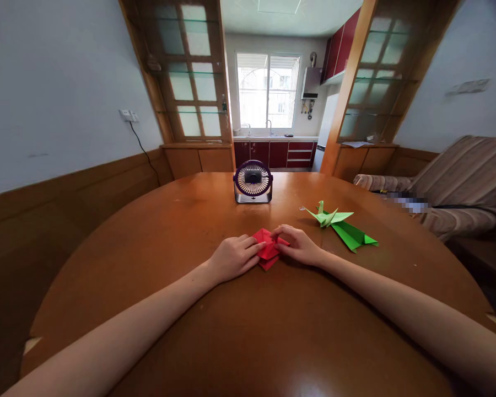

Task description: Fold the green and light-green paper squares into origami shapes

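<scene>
A partly folded piece of red origami paper (268, 251) lies on the wooden table, with layered flaps and a point facing me. My left hand (236, 256) holds its left side down, fingers close together and the fingertips on top of the folds. From the right, my right hand (298, 245) pinches a flap of the same paper between curled fingers and thumb. Part of the paper is hidden under the fingers. To the right lie a light green origami bird (325, 219) and a darker green folded paper piece (351, 236), touching or overlapping.
A small dark purple desk fan (253, 182) stands behind the red paper on the round-ended wooden table (248, 336). A striped sofa (463, 187) is at the right. Wood-framed glass shelves (194, 71) flank the opening to a kitchen with red cabinets (268, 153).
</scene>
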